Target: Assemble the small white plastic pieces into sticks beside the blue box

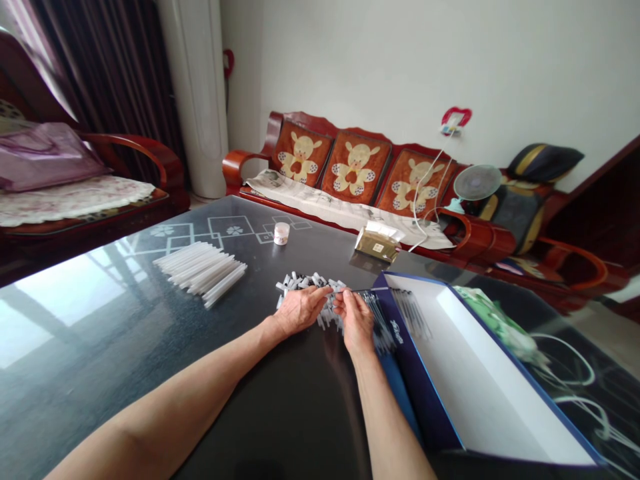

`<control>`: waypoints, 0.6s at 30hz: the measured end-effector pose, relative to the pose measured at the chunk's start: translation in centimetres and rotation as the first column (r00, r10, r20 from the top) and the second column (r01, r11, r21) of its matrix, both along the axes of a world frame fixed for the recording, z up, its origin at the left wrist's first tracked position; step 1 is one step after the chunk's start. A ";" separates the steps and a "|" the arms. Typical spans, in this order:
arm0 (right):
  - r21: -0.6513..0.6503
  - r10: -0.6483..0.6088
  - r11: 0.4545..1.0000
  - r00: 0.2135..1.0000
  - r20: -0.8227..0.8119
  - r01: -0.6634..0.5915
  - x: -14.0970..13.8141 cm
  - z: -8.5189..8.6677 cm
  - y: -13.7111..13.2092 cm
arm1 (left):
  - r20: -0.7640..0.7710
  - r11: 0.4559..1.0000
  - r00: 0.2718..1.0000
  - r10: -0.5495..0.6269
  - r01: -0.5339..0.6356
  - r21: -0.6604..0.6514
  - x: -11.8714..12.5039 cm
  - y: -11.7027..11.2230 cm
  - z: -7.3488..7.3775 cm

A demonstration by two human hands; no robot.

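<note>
In front of me, my left hand (pixel 303 310) and my right hand (pixel 356 320) meet fingertip to fingertip above the dark table. My right fingers pinch a thin pen refill (pixel 381 289), whose slim end sticks out to the right. A small white cap (pixel 337 289) sits between the left fingertips, at the refill's other end; its details are too small to tell. Under and behind the hands lies a pile of short white and black caps (pixel 295 281). Beside my right hand is a bunch of thin clear refills (pixel 381 327), partly hidden by the hand.
White pen barrels (pixel 200 270) lie in a row on the left of the glossy table (pixel 125 347). A small white cup (pixel 281 233) and a tissue box (pixel 377 243) stand farther back. An open blue-edged box (pixel 480 373) holds several refills (pixel 413 313); a green bag (pixel 500 327) lies beyond it.
</note>
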State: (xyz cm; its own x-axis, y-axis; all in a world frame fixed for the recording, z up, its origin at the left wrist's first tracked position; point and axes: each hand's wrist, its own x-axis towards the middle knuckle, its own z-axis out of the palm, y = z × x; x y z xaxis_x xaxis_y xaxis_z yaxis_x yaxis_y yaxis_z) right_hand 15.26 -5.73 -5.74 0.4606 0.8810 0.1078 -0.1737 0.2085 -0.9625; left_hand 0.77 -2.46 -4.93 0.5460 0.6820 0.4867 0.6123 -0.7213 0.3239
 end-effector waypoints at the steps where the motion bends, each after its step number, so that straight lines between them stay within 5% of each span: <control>1: -0.002 0.009 1.000 0.999 0.040 -0.009 0.0 -0.1 0.0 | 0.009 1.000 1.000 -0.015 0.015 -0.001 0.0 0.0 0.0; 9: 0.076 0.044 0.995 0.951 0.306 -0.070 -0.8 0.4 -0.9 | 0.233 0.990 0.968 -0.098 0.118 -0.074 0.2 -0.1 0.3; 13: 0.057 0.135 0.987 0.974 0.185 -0.148 -1.2 0.6 -0.9 | 0.264 0.984 0.959 -0.098 0.133 -0.117 0.0 0.1 0.7; 18: 0.103 -0.073 0.991 0.989 -0.129 0.087 0.4 1.2 -0.1 | 0.135 0.996 0.987 -0.082 0.085 -0.015 -0.3 0.4 0.2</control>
